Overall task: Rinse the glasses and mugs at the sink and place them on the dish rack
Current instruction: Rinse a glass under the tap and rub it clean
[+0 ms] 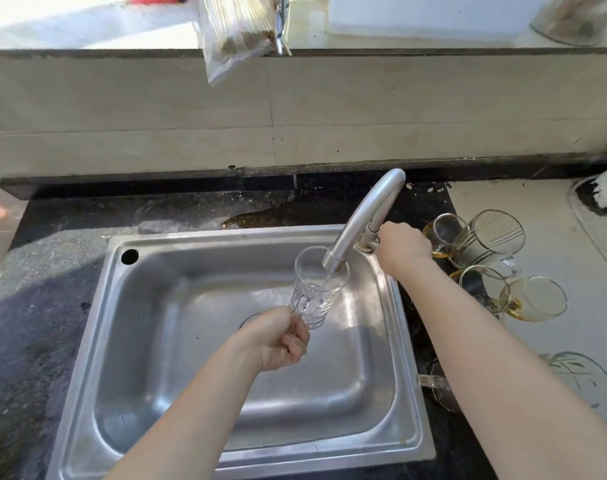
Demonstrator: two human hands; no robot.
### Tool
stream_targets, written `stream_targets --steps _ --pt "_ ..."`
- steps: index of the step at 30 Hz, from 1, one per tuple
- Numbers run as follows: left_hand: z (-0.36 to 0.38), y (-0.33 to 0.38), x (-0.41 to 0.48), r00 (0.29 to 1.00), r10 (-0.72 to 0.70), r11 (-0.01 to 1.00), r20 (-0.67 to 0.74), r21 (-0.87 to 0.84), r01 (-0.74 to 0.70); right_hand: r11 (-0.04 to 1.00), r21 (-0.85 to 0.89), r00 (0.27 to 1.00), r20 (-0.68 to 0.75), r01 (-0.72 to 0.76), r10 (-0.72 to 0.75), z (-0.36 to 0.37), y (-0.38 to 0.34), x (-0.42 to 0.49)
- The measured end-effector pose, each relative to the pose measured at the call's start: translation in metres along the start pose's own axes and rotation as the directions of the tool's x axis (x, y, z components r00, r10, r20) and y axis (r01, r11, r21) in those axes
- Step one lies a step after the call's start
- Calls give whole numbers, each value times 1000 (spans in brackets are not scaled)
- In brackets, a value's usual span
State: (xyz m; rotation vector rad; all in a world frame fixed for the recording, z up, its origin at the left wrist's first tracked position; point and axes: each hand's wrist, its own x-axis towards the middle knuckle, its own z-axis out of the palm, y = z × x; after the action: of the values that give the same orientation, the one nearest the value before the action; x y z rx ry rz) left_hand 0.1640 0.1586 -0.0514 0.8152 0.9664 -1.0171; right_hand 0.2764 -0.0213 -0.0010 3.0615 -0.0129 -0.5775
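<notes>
My left hand (284, 337) grips the handle of a clear glass mug (317, 289) over the steel sink (149, 306). The mug stands upright under the spout of the curved faucet (367, 216), and water runs into it. My right hand (400, 245) is curled round the faucet's lever at its base. Right of the sink, several clear glasses and mugs (492, 244) with amber dregs lie on their sides on the counter. Another patterned glass (586, 382) lies nearer me, partly behind my right forearm.
The dark stone counter (35, 306) surrounds the sink. A tiled wall rises behind it, with a ledge holding a plastic bag (232, 32) and a glass jar (579, 19). A pale mat (551, 202) covers the counter at right. No dish rack is in view.
</notes>
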Motion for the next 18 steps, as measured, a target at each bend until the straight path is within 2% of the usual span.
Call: stream_targets --steps 4,6,8,10,11,12,13,14,16,18 --pt "0 -1 -1 1000 10 999 2 30 -10 996 75 998 24 -52 50 -4 -2 2" --pt "0 -2 -5 1000 17 999 -5 47 -17 997 57 999 7 -44 44 -1 -4 -3" --pt "-2 -4 -8 1000 17 997 -14 77 -16 999 52 995 -94 -13 18 4 -5 -17" --pt "-8 -6 -12 1000 9 995 -27 101 -6 976 198 978 -202 87 -47 11 -5 -42" --pt "-11 -6 -13 1000 5 992 -28 128 -1 916 374 980 -184 145 -80 16 -5 -56" --pt "-12 -6 -16 1000 2 986 -26 165 2 791 587 985 -99 170 -138 16 -6 -71" --pt "-14 -7 -18 1000 -3 978 -21 210 8 627 769 969 42 123 -242 16 -9 -84" --pt "-14 -7 -22 1000 -15 965 -7 262 16 499 865 916 164 44 -366 16 -12 -96" --pt "-11 -9 -29 999 -45 926 30 376 30 406 914 836 231 -11 -497 25 -17 -105" --pt "-7 -12 -36 992 -89 889 89 455 39 365 931 867 177 6 -466 37 -20 -105"
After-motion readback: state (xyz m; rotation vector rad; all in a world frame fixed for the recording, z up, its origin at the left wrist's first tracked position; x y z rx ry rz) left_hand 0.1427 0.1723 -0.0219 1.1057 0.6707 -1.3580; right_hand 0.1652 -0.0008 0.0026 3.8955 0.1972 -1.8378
